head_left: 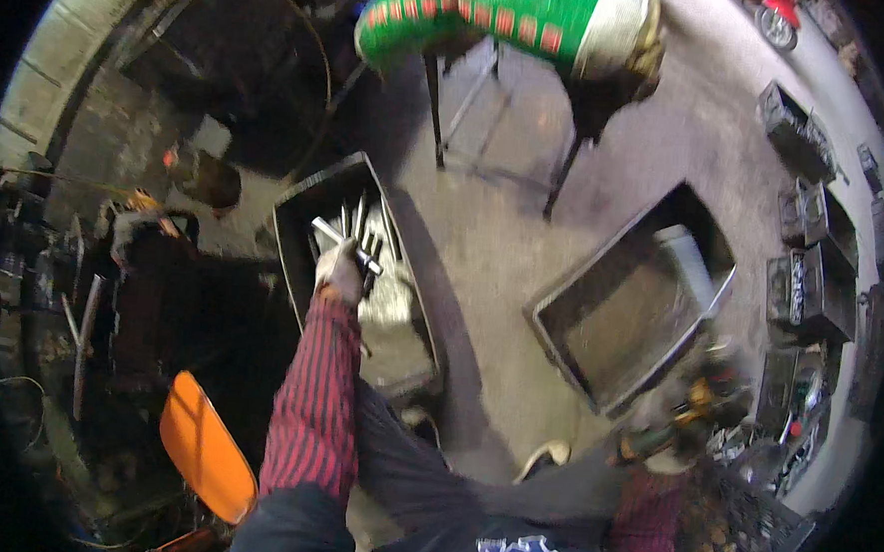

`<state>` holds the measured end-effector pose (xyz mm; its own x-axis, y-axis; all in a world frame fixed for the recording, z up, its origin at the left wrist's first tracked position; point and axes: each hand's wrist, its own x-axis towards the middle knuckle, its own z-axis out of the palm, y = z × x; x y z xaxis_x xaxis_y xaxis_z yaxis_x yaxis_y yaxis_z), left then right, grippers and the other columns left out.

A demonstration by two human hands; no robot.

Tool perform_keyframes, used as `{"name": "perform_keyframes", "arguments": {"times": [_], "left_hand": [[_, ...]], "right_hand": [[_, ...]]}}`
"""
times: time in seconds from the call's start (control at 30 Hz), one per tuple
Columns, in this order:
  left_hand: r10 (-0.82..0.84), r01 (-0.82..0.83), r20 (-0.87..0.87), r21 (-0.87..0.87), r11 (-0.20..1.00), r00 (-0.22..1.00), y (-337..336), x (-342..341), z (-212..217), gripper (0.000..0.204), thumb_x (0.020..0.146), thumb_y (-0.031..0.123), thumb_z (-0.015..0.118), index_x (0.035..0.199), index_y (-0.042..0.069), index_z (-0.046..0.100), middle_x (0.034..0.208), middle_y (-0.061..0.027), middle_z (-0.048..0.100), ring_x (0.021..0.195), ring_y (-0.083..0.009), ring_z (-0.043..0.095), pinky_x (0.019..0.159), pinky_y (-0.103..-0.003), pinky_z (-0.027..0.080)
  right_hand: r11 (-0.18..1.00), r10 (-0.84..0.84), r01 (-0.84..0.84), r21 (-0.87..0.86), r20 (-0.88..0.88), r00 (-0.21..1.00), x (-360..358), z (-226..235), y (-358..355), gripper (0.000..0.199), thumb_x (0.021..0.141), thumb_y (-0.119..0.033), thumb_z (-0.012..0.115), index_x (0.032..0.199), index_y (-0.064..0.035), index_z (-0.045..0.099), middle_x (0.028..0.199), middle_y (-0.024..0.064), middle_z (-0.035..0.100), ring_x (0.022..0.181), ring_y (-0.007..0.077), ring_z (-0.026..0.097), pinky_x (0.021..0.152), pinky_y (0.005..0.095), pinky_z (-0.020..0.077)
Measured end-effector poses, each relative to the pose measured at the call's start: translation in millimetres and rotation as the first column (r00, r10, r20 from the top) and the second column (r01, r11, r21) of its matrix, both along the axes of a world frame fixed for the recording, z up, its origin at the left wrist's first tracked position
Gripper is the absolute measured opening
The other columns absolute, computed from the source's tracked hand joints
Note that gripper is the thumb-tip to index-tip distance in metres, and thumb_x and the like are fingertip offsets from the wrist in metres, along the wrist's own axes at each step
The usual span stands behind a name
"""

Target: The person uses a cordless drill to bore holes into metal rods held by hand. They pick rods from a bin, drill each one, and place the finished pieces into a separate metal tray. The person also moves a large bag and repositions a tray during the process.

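The right bin (610, 320) sits between the left bin (398, 359) and boxes (833, 287).

Beyond the left grip (340, 269), a green-and-white sack (515, 22) lies on a stand (435, 116). Behind that grip is an orange panel (205, 449). Metal bins (833, 295) stand far to the grip's right.

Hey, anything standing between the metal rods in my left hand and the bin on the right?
Beyond the metal rods, only walls of the left bin and right bin; between those bins, I just see floor.
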<state>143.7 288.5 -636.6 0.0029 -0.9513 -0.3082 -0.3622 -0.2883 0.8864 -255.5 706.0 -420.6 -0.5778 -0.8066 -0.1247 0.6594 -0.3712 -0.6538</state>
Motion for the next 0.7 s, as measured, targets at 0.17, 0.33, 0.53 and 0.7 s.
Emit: {"name": "perform_keyframes", "arguments": {"times": [0.17,0.33,0.53,0.7], "left_hand": [[0.165,-0.359,-0.767,-0.089,0.929,0.619,40.8,-54.1,177.1,0.02,0.105,0.023,0.065,0.11,0.004,0.068,0.086,-0.0062,0.066,0.09,-0.0206,0.069,0.091,-0.04,0.058],[0.195,-0.233,-0.734,0.052,0.971,0.651,65.8,-116.1,213.2,0.029,0.103,0.025,0.069,0.122,0.004,0.069,0.077,0.0024,0.053,0.065,-0.0129,0.055,0.085,-0.044,0.064],[0.553,-0.141,-0.78,0.537,0.832,0.294,78.1,-131.6,153.7,0.026,0.109,0.024,0.061,0.086,0.015,0.054,0.077,0.0009,0.054,0.061,-0.0143,0.055,0.092,-0.046,0.061],[0.594,-0.164,-0.785,0.571,0.804,0.179,64.7,-130.0,143.2,0.017,0.112,0.02,0.055,0.121,0.006,0.061,0.09,-0.01,0.065,0.072,-0.0269,0.068,0.068,-0.044,0.064]], "right_hand": [[0.952,0.186,-0.177,0.25,-0.014,0.982,35.9,-9.0,-11.3,0.082,0.083,-0.016,0.089,0.153,-0.0038,0.049,0.128,0.015,0.069,0.104,0.0282,0.07,0.088,0.0424,0.0582],[0.841,0.461,-0.392,0.372,-0.116,0.88,19.8,-11.6,-43.1,0.084,0.081,-0.017,0.091,0.152,-0.0039,0.049,0.127,0.0156,0.07,0.102,0.0288,0.072,0.086,0.0423,0.0597],[0.683,0.672,-0.552,0.478,-0.115,0.731,32.0,-13.4,-50.2,0.086,0.079,-0.018,0.093,0.152,-0.004,0.05,0.126,0.0164,0.071,0.099,0.0295,0.074,0.082,0.0422,0.0615],[0.785,0.509,-0.446,0.431,-0.037,0.86,78.0,-14.6,-25.0,0.088,0.076,-0.018,0.095,0.151,-0.0042,0.05,0.125,0.0171,0.072,0.097,0.0301,0.076,0.08,0.0422,0.0631]]}}
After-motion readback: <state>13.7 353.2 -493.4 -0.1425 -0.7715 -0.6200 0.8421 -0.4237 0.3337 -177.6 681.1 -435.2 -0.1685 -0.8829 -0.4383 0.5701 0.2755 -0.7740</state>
